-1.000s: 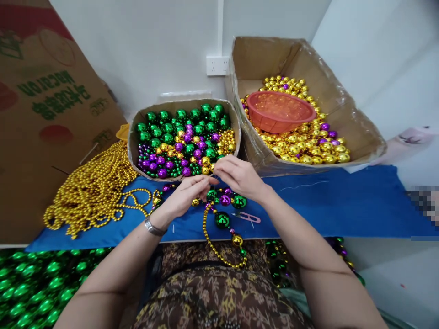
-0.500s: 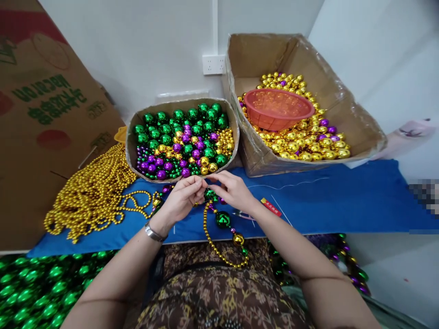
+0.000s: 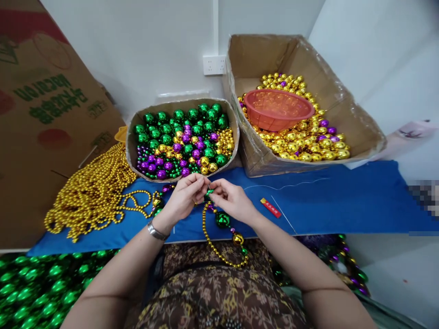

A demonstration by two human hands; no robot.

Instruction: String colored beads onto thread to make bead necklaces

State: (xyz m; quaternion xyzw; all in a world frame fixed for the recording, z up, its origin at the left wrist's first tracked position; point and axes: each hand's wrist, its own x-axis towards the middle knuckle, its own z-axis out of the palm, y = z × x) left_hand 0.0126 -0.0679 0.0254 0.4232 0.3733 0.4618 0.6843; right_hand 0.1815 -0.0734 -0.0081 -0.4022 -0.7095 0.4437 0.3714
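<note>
My left hand [image 3: 183, 198] and my right hand [image 3: 230, 198] meet over the blue cloth [image 3: 329, 205], fingertips pinched together on a small green bead [image 3: 210, 192] at the top of a bead strand [image 3: 219, 237]. The strand carries small gold beads, a large green ball [image 3: 222, 220] and a gold ball [image 3: 238, 239], and hangs over the table edge onto my lap. A thin thread [image 3: 284, 186] trails right from my hands across the cloth. Just beyond my hands stands a small cardboard box [image 3: 132, 151] of green, purple and gold balls.
A bigger cardboard box [image 3: 360, 132] at the right holds gold balls and a red plastic basket [image 3: 278, 109]. Gold bead chains [image 3: 92, 192] are heaped at the left. A small red label [image 3: 270, 208] lies on the cloth. Green beads [image 3: 34, 283] fill the lower left; brown cardboard [image 3: 41, 114] leans left.
Both hands dropped from the box's front rim toward me and closed tighter together; the right hand now covers the loose beads and pink clip seen earlier, and the red label has come into view.
</note>
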